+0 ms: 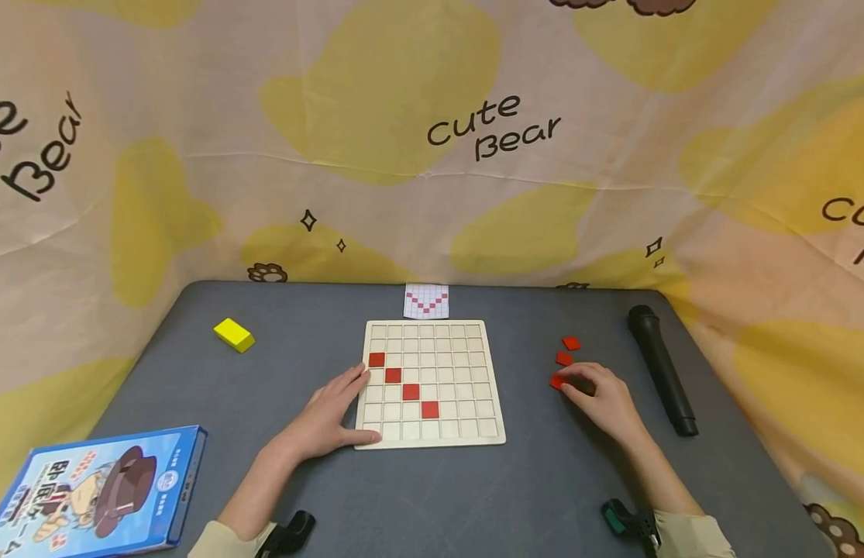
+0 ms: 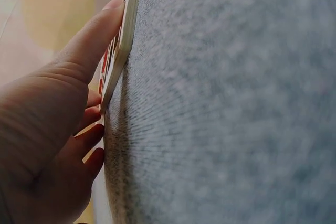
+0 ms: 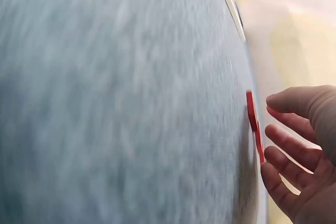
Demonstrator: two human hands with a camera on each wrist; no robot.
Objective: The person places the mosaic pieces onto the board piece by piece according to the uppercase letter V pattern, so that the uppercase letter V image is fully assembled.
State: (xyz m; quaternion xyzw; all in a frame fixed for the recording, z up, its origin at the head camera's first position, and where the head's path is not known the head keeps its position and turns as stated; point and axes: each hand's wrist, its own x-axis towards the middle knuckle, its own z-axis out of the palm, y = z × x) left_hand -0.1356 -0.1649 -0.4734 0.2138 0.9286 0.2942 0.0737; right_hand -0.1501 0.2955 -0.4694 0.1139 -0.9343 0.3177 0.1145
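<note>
Red square tiles are what the work turns on: three loose ones lie on the grey tabletop (image 1: 473, 496) to the right of the wooden grid board (image 1: 429, 384), and four more already sit in the board's cells, stepping down in a diagonal from upper left toward the middle of the lower rows (image 1: 402, 384). The nearest loose tile (image 1: 558, 380) lies at the fingertips of the right hand (image 1: 602, 403), whose fingers curl down over it; the right wrist view shows the fingers (image 3: 294, 145) close beside the tile's edge (image 3: 253, 116), but whether they already pinch it I cannot tell. The other two loose tiles (image 1: 567, 350) lie just beyond, farther from the person.

The left hand (image 1: 330, 418) rests flat and relaxed against the board's left edge, thumb along the lower corner and fingertips touching the rim near the first placed tile; in the left wrist view the thumb (image 2: 92, 38) presses on the board's side (image 2: 123, 40). That hold looks meant to keep the board from sliding.

A small pattern card (image 1: 426, 301) showing a red V on a grid stands just behind the board, likely as a reference. Right of the board, past the loose tiles, lies a black microphone (image 1: 662, 368). Well to the board's left sits a yellow block (image 1: 234, 335), and a blue game box (image 1: 100, 488) lies at the near left corner.
</note>
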